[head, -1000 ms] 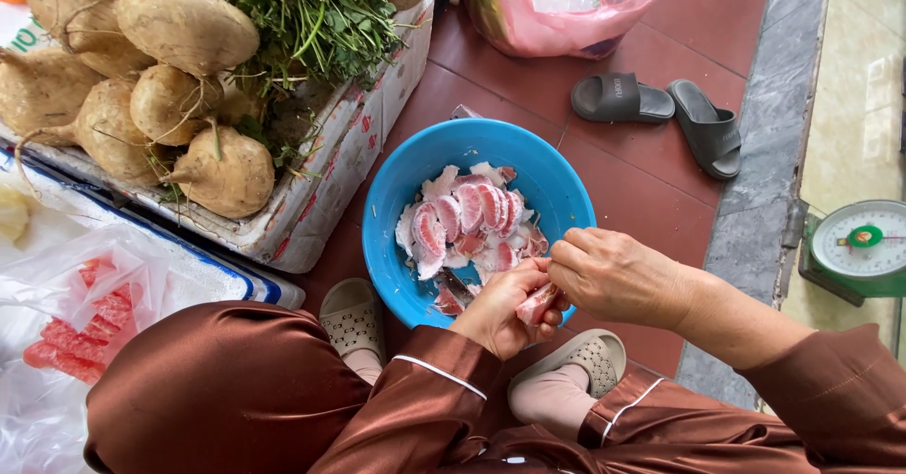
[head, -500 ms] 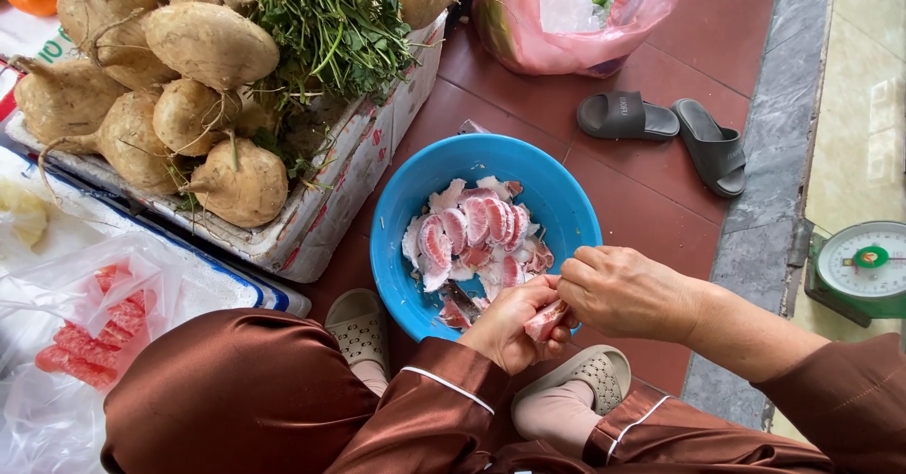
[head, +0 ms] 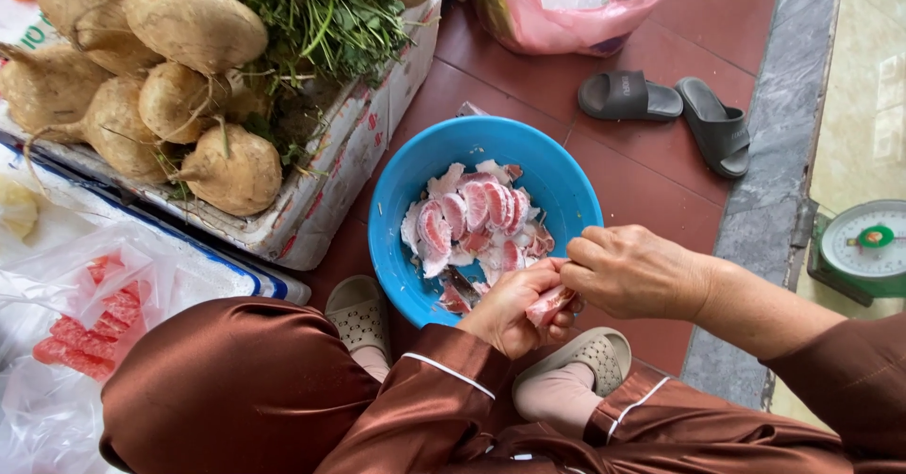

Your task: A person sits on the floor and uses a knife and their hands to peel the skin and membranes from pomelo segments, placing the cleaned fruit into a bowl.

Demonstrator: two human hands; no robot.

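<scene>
At the upper left of the frame I see a white foam box (head: 349, 167) with red print on its side, piled with tan round tubers (head: 193, 26) and green herbs (head: 321, 7); I leave the print unread. A pink plastic bag (head: 585, 7) sits at the top centre, and a clear bag of red pieces (head: 85, 328) lies at the lower left. In the middle stands a blue bowl (head: 396, 238) of pink fruit segments (head: 467, 215). Just over its lower right rim, my left hand (head: 514, 309) is closed around a pink segment (head: 550, 304), and my right hand (head: 632, 271) pinches that same piece from above, fingers curled shut on it. Brown satin sleeves and knees fill the bottom edge, with beige clogs (head: 354, 309) under them. Dark slippers (head: 675, 111) lie on the red tiled floor (head: 651, 191) at the upper right, beside a grey stone strip, and a green dial scale (head: 864, 248) stands at the right edge.
</scene>
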